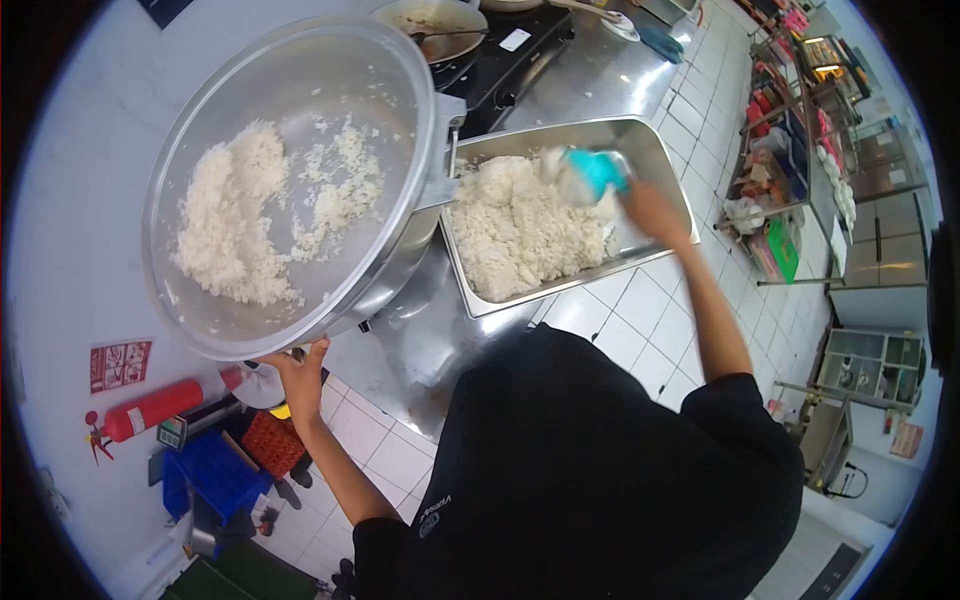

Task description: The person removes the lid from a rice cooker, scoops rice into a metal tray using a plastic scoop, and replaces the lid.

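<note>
My left hand (300,375) grips the near rim of a large round metal pot (300,235), which is tilted towards me. White rice (235,215) clings to the pot's inside, heaped on the left with a thinner patch on the right. Beside the pot lies a rectangular steel tray (650,160) with rice (530,225) heaped over its left and middle. Over the tray's right part, my right hand (652,212) is closed around a turquoise scoop (597,172), blurred by motion, with some rice at its end.
A black stove (510,60) carrying a pan (435,25) stands behind the tray on the steel counter (600,70). A red fire extinguisher (150,410) hangs at the lower left, near a blue crate (215,475). Shelves (790,160) stand far right.
</note>
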A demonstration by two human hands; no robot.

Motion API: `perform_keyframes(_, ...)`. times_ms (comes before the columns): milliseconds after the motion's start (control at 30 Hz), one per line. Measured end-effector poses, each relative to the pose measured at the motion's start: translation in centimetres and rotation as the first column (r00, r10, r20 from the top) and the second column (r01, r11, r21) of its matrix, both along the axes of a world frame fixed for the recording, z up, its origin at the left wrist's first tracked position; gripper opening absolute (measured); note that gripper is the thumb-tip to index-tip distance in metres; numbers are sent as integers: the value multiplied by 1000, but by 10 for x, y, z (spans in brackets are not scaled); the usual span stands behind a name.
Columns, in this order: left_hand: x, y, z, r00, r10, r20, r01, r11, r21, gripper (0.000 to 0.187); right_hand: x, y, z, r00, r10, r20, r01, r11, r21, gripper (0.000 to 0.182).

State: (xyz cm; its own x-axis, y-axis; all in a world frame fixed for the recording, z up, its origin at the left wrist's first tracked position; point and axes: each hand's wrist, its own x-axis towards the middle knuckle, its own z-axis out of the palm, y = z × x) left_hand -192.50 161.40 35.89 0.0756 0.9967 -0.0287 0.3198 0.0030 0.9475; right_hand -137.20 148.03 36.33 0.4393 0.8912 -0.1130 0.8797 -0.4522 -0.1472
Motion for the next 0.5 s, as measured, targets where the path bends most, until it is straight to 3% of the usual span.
perform_keyframes(67, -5, 0, -10, 997, 45, 57, -44, 999, -25, 117, -27, -4, -70, 974, -192, -122, 170, 971, -169, 26)
perform_keyframes(100, -3, 0, -8, 999, 36, 8, -36, 999, -4, 117, -28, -8, -66, 972, -197, -125, 176, 971, -163, 26)
perform_keyframes(167, 6, -1, 0, 995, 96, -41, -97, 994, -41, 117, -24, -4, -49, 962, -237, -138, 253, 961, 113, 25)
perform_keyframes(200, 4, -6, 5, 986, 128, -111, -138, 986, -91, 117, -29, -9, -29, 961, -231, -152, 247, 964, 95, 25)
perform_keyframes(267, 1, -5, -5, 973, 121, -197, -123, 992, -1, 115, -29, -10, 17, 930, -310, -195, 337, 933, 125, 25)
perform_keyframes(333, -2, -4, -4, 982, 90, -169, -82, 995, 53, 114, -21, -19, -1, 947, -246, -207, 263, 963, 58, 25)
perform_keyframes(400, 2, -5, 3, 983, 93, -160, -87, 995, 45, 117, -40, -18, -10, 969, -227, -95, 215, 970, -117, 29)
perform_keyframes(500, 11, -8, 12, 993, 69, -98, -67, 997, 23, 122, -38, 21, -69, 939, -314, -141, 317, 949, -4, 31)
